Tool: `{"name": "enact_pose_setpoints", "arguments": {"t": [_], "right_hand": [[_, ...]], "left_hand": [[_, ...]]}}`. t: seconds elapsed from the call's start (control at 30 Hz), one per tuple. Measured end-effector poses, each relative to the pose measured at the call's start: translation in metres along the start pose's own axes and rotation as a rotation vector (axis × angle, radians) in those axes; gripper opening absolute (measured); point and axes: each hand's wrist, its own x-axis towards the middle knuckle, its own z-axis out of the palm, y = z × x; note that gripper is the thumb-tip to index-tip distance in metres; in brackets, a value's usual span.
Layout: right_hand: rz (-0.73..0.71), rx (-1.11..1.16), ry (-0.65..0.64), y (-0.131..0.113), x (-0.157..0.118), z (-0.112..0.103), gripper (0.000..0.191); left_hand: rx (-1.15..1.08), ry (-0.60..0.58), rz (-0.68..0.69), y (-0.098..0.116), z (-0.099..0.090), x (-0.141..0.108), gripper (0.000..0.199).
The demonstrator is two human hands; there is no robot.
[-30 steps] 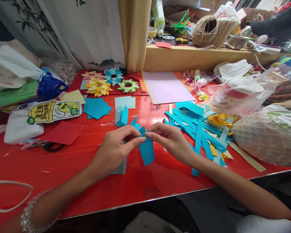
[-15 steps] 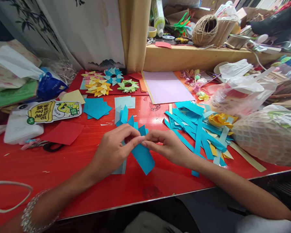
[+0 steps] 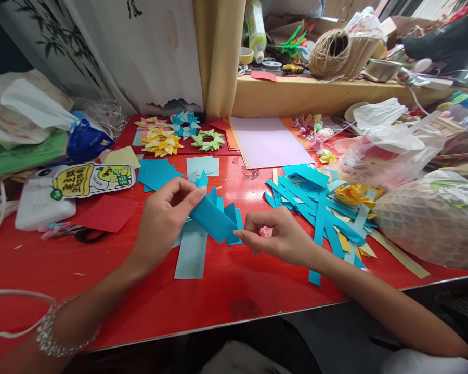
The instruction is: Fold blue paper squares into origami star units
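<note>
A folded blue paper strip slants between my hands above the table. My left hand pinches its upper left end between thumb and bent fingers. At the lower right corner of the strip, my right hand has its thumb and forefinger pinched together on the paper's edge. Behind it show several pointed blue folded pieces, partly covered by the strip. A pale blue paper strip lies flat on the red table below the left hand's fingers, its upper part covered.
Cut blue strips are heaped to the right. Blue squares and a red paper lie left. Folded paper rings and lilac sheets are at the back. A net-wrapped bundle stands far right.
The blue strip has turned from steeply slanted to flatter. My left hand has shifted left and up to its upper end, and my right hand has moved slightly down to its lower corner.
</note>
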Motion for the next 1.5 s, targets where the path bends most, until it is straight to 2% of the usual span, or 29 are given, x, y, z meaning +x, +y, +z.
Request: {"name": "enact_pose_setpoints", "arguments": {"t": [0.07,0.13,0.27,0.37,0.43,0.53,0.63,0.73,0.83,1.03,1.23,1.33,1.5], "right_hand": [[-0.029,-0.022,0.011,0.001,0.0,0.0,0.03],[-0.058,-0.036,0.078,0.003,0.0,0.001,0.028],[-0.152,-0.095,0.256,0.003,-0.001,0.007,0.015],[-0.206,-0.219,0.196,0.0,-0.005,0.016,0.041],[-0.262,-0.329,0.195,-0.001,-0.008,0.021,0.056],[-0.309,-0.508,0.229,0.002,-0.011,0.026,0.062],[-0.342,-0.631,0.279,0.006,-0.011,0.027,0.057],[-0.344,-0.604,0.292,0.008,-0.01,0.026,0.049],[-0.306,-0.505,0.28,0.008,-0.009,0.025,0.043],[-0.223,-0.445,0.264,0.009,-0.008,0.028,0.04],[-0.246,-0.457,0.256,0.008,-0.007,0.024,0.041],[-0.258,-0.458,0.292,0.006,-0.005,0.019,0.039],[-0.276,-0.469,0.26,0.01,-0.003,0.017,0.037]], "left_hand": [[-0.051,0.064,0.004,0.0,-0.003,0.003,0.019],[-0.052,0.097,0.013,0.001,-0.004,0.004,0.02],[0.079,0.037,0.041,0.004,0.001,-0.007,0.025],[0.061,-0.084,0.029,0.005,0.009,-0.019,0.024],[0.028,-0.112,0.014,0.006,0.013,-0.024,0.023],[-0.024,-0.105,-0.026,0.006,0.014,-0.027,0.021],[-0.071,-0.156,-0.081,0.007,0.015,-0.028,0.021],[-0.097,-0.22,-0.086,0.007,0.015,-0.029,0.019],[-0.076,-0.249,-0.015,0.006,0.015,-0.028,0.021],[-0.093,-0.252,0.044,0.003,0.014,-0.025,0.026],[-0.074,-0.306,0.051,0.001,0.012,-0.024,0.028],[-0.057,-0.333,0.105,0.0,0.01,-0.023,0.032],[0.043,-0.365,0.2,-0.001,0.011,-0.021,0.034]]}}
